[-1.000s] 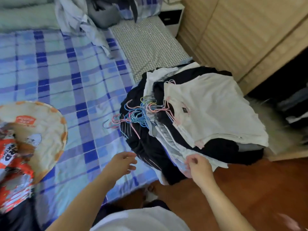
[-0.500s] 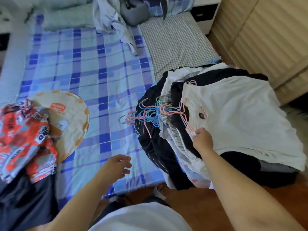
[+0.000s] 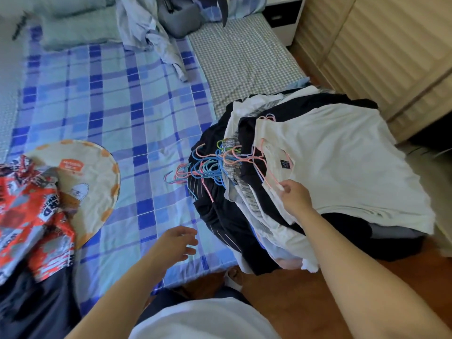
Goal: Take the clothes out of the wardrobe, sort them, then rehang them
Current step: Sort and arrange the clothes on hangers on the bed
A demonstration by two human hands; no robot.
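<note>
The right hand (image 3: 294,203) reaches onto the pile of clothes (image 3: 281,192) at the corner of the bed (image 3: 110,106). Its fingers (image 3: 285,188) are curled, and thumb and forefinger pinch the near shoulder of the white T-shirt (image 3: 342,165) that lies on top, right where the end of its pink hanger (image 3: 265,177) pokes out. Whether the hanger wire itself is caught in the pinch, I cannot tell. The rest of the shirt spreads away to the right of those fingers, flat over the darker garments beneath it.

Just left of the pinching fingers sits a tangle of hanger hooks (image 3: 208,165), blue, pink and one green, bunched together where the necklines of the stacked clothes meet. A black garment (image 3: 220,216) with thin pale stripes slumps off the pile's near edge, below and left of the right hand.

The left hand (image 3: 175,243) hovers above the blue checked sheet, well apart from the pile and holding nothing. Its fingers are loosely spread and slightly bent, pointing toward the clothes.

Further left of that hand lies a round cream cushion (image 3: 85,182), with a red and white patterned cloth (image 3: 31,216) draped over its near side. Beyond the pile stands the pale wooden wardrobe (image 3: 379,45).
</note>
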